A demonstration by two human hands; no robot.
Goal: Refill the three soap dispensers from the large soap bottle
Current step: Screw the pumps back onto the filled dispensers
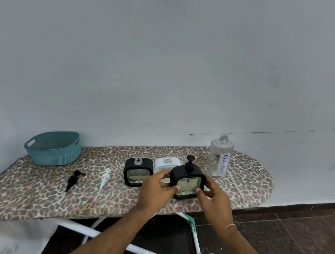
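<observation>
A black square soap dispenser (187, 177) with its black pump screwed on is held between both hands just above the board. My left hand (157, 187) grips its left side and my right hand (210, 191) grips its lower right corner. Behind it stand a second black dispenser (138, 172) and a white dispenser (166, 164), both with bare open necks. The large clear bottle (220, 156) labelled DISH SOAP stands uncapped at the right. A black pump (72, 180) and a white pump (104, 179) lie loose on the left part of the board.
Everything sits on an ironing board (48, 198) with a leopard-print cover, pushed against a pale wall. A teal basket (53, 149) stands at the back left corner. White legs (84, 229) and dark floor tiles (291, 233) show below the front edge.
</observation>
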